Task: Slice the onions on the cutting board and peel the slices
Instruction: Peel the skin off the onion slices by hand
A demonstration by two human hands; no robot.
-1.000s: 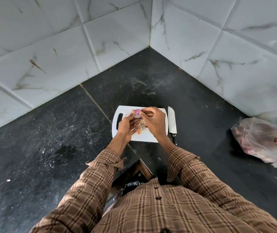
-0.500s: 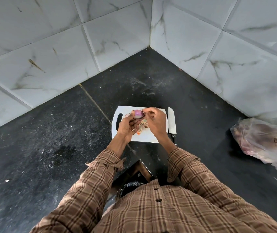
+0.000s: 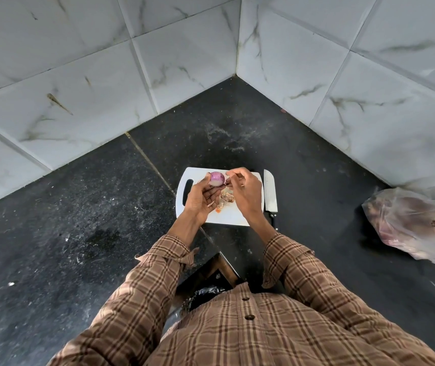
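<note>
A: Peeling step, near to far. Plaid sleeves lowest in view, then both hands over the cutting board.

B: Hand states?

A: Left hand cups the onion piece, fingers curled round it, held just above the board's far half. Right hand is pinching at a bit of skin right beside the onion; fingertips close together, too small to see exactly what's between them.

B: Other stuff on the board?

A: Small pile of peeled skins between the hands. Knife lies flat along the board's right edge, untouched.

B: Risks?

A: My read: the onion is smooth and only cupped, so a hard tug on the skin could pop it out onto the counter. Skin could also tear short and leave patches. The right wrist works close to the knife, so a careless sweep might knock it.

B: Containers?

A: Plastic bag well off to the right on the counter, with pinkish-brown contents, probably more onions, can't confirm. Tiled walls beyond.
</note>
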